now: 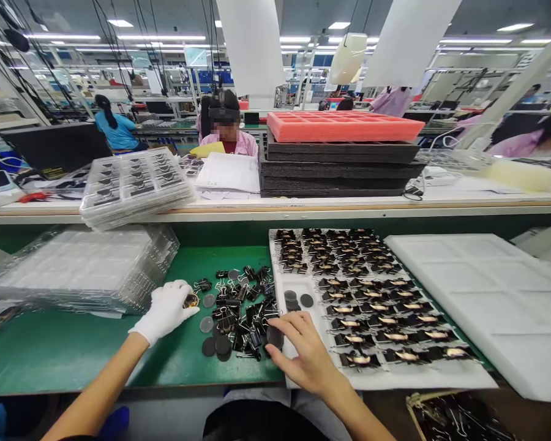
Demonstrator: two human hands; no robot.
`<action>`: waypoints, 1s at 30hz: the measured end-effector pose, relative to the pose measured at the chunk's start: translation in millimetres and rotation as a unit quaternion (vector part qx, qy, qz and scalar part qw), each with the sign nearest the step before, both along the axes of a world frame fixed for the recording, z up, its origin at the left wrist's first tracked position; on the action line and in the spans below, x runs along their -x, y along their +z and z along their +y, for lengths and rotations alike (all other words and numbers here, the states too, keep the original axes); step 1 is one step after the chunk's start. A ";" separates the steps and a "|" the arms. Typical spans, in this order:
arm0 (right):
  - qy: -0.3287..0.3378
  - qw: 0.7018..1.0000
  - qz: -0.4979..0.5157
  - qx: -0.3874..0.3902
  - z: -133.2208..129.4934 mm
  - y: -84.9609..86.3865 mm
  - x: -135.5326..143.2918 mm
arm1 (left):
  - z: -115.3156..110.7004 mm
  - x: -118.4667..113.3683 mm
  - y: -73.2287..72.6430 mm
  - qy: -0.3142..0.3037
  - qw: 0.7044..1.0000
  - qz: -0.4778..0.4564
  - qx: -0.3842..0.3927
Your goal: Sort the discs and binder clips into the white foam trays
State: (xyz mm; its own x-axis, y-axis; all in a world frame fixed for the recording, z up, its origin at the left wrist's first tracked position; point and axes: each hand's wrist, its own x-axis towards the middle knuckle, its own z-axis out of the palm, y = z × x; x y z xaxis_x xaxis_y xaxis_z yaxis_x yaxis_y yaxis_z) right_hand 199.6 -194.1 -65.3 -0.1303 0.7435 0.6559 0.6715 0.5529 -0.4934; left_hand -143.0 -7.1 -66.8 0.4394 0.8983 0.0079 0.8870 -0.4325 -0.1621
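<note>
Presently the person's left hand [168, 311], in a white glove, pinches a small round part [191, 300] with a gold-coloured rim, thumb and fingertips clamped on it, over the green table [82, 361] and just left of a heap of black binder clips [256, 338]. The bare right hand [305, 352] comes in from the other side, thumb and forefinger closed on opposite edges of a dark disc [275, 337]; the disc is at the heap's right edge, near the border of a white tray [298, 282]. Whether it touches anything beneath cannot be told.

Loose discs [223, 345] lie flat along the heap's left side and at its near end, and a further few sit in a compartment of the white tray. Its remaining compartments carry rows of clipped parts [358, 360], pale in the middle with black clips about them. To the right lies a second white tray [463, 294]; to the left stands a stack of clear plastic trays [73, 263]. On the shelf behind, a red foam tray [344, 128] tops a black pile [340, 174].
</note>
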 end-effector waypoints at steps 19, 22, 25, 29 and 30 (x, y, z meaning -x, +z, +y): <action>0.105 0.813 0.446 0.358 68.5 10.5 9.3 | -10.8 -106.9 21.5 0.025 0.813 -0.552 0.182; 0.075 0.813 0.463 0.344 88.9 11.5 9.7 | 10.3 -127.7 17.0 -0.029 0.768 -0.573 0.284; 0.058 0.805 0.482 0.340 105.2 7.9 9.7 | 17.9 -134.9 6.4 -0.035 0.738 -0.601 0.306; 0.036 0.816 0.475 0.328 108.1 -5.1 15.7 | 6.4 -137.5 -6.6 -0.002 0.736 -0.625 0.260; 0.030 0.825 0.467 0.318 105.1 -9.2 18.1 | 1.6 -138.3 -8.6 0.005 0.739 -0.628 0.245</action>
State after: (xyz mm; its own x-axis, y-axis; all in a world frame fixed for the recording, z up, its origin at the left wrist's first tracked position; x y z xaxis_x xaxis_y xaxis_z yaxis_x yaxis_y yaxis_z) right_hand 181.5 -89.0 -74.5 0.1630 0.9862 -0.0288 -0.1850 0.0019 -0.9827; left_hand -4.7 -5.5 -75.5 0.3558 0.9315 0.0756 0.2090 -0.1581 0.9650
